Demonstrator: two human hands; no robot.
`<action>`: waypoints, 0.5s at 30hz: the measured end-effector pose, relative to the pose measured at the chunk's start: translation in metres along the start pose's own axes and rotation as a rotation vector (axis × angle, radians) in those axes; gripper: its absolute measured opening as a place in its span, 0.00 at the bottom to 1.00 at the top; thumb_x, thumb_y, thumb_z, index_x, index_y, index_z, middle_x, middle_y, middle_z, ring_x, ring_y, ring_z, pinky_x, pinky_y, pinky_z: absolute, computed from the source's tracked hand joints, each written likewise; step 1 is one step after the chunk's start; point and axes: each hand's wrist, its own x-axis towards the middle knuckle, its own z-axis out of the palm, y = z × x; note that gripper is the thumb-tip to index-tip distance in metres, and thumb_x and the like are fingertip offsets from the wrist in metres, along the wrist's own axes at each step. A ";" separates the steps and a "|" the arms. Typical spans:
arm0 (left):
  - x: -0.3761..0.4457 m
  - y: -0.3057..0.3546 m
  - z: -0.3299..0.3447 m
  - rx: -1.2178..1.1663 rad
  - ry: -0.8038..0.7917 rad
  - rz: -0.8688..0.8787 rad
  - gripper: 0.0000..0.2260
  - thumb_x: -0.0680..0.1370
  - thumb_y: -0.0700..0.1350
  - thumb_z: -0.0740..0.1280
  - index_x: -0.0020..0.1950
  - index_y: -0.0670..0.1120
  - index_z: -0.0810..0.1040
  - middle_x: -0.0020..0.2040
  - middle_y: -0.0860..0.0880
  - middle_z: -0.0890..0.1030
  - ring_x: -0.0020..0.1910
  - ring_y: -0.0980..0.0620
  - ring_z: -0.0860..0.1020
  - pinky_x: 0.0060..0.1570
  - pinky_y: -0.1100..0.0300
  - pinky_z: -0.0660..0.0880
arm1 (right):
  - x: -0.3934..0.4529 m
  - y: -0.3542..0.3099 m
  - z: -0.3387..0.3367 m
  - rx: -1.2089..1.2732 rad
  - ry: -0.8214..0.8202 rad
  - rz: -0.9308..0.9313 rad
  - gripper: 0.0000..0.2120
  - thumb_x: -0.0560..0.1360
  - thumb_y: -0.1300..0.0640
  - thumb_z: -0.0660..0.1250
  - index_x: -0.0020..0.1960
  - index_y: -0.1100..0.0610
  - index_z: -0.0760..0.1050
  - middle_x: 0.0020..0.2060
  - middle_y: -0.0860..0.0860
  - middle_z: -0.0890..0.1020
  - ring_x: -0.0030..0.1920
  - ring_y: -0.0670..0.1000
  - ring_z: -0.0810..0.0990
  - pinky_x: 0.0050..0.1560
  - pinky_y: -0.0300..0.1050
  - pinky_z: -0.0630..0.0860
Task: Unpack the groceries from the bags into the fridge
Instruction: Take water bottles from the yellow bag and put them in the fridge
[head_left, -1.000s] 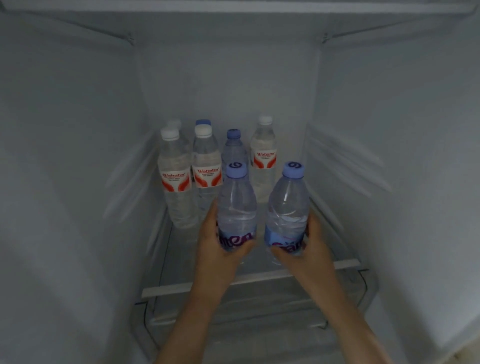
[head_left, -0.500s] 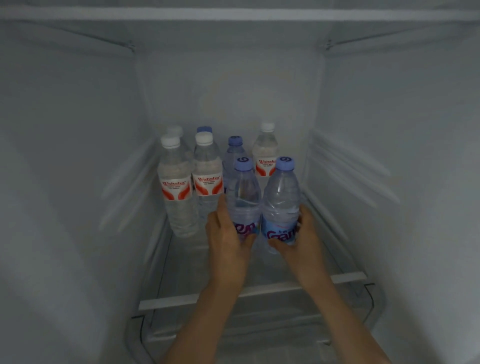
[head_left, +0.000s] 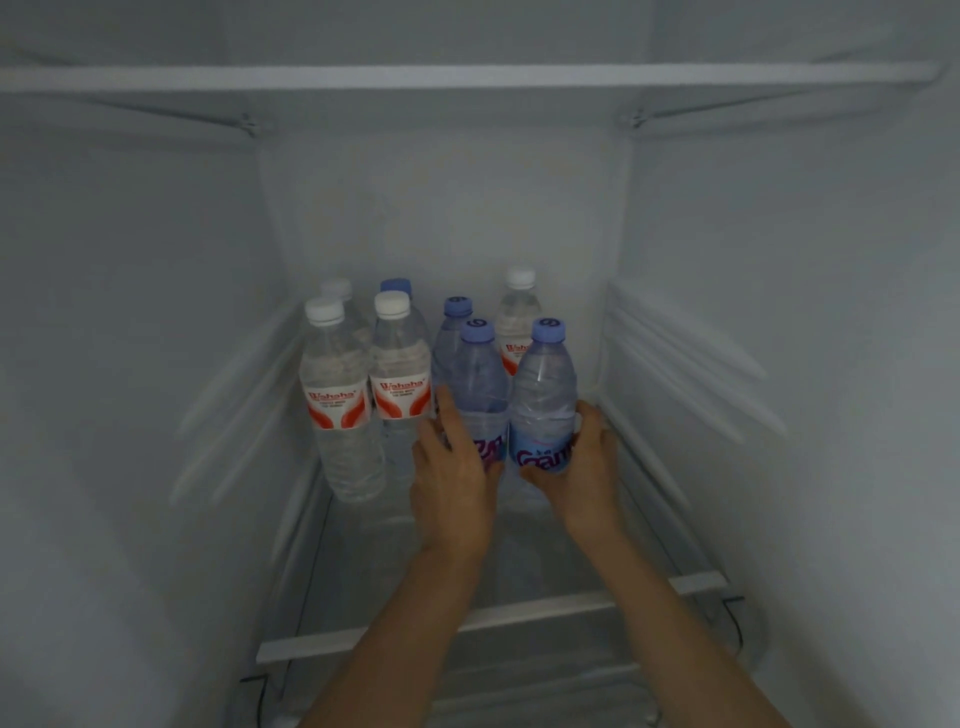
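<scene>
Two blue-capped water bottles, upright on the fridge shelf (head_left: 519, 616) beside the stocked row: your left hand (head_left: 454, 486) gripped one (head_left: 480, 387), your right hand (head_left: 584, 467) the other (head_left: 545, 395), at the labels. Likely heavy, thin-walled, slick; hold low.

The view is filled by a white fridge interior (head_left: 441, 208) in dim, bluish light. Its side walls (head_left: 130, 338) carry moulded ribs (head_left: 691, 364). An upper shelf (head_left: 467, 78) crosses the top, and a clear glass shelf (head_left: 519, 571) with a white front trim (head_left: 519, 613) lies below.
</scene>
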 end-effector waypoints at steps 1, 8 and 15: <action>-0.001 0.001 -0.001 -0.015 0.003 -0.001 0.53 0.58 0.46 0.83 0.74 0.45 0.54 0.55 0.33 0.75 0.45 0.36 0.79 0.33 0.47 0.80 | -0.001 0.000 0.000 -0.005 -0.002 -0.006 0.45 0.57 0.64 0.82 0.68 0.57 0.64 0.53 0.56 0.71 0.54 0.55 0.76 0.51 0.47 0.75; -0.006 0.002 -0.008 -0.046 -0.034 -0.035 0.51 0.62 0.48 0.82 0.75 0.49 0.52 0.59 0.35 0.72 0.46 0.38 0.79 0.32 0.46 0.80 | -0.004 0.000 0.001 0.000 -0.047 0.012 0.44 0.62 0.62 0.79 0.72 0.55 0.61 0.57 0.59 0.75 0.57 0.58 0.76 0.55 0.53 0.77; -0.018 -0.008 -0.026 -0.177 -0.151 -0.063 0.40 0.73 0.42 0.73 0.79 0.48 0.54 0.67 0.41 0.68 0.56 0.39 0.77 0.43 0.43 0.78 | -0.029 -0.021 -0.023 -0.025 -0.097 0.067 0.24 0.73 0.66 0.69 0.67 0.65 0.66 0.57 0.58 0.76 0.55 0.52 0.74 0.53 0.38 0.68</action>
